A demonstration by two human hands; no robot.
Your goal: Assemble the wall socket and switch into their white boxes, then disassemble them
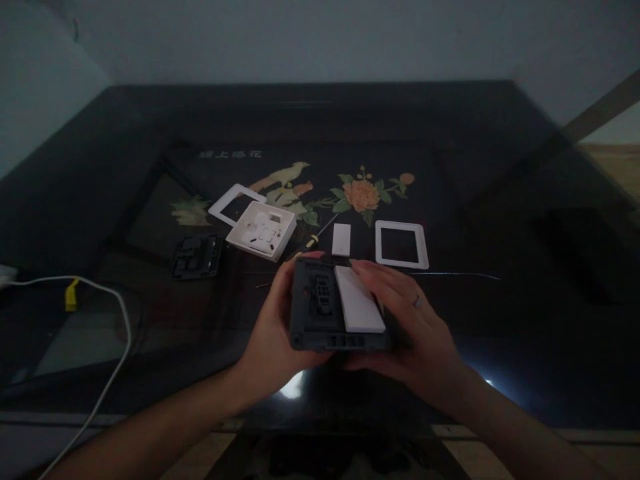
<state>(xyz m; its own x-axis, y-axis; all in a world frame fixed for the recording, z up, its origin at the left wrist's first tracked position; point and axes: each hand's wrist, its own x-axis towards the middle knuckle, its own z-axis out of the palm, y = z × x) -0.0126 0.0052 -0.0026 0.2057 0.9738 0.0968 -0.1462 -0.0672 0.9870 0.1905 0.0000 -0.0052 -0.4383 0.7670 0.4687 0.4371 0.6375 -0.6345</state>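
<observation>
Above the near part of the table, my left hand (274,327) is closed around the left side of a dark grey wall switch base (313,320). A white rocker plate (359,303) lies on the right half of that base, slightly askew. My right hand (413,313), with a ring on one finger, grips the right side, fingers on the rocker plate and thumb low near the base. The base's left half is uncovered and shows its inner mechanism. Just beyond the hands, a second white rocker plate (341,239) rests on the table. Whether the held plate is seated cannot be told.
A white mounting box (285,248) overlaps a white frame (220,208). Left of it lies another dark switch part (196,257). A screwdriver (313,241) lies mid-table, and a second white frame (423,247) is at right. A white cable (125,313) with a yellow tag runs along the left.
</observation>
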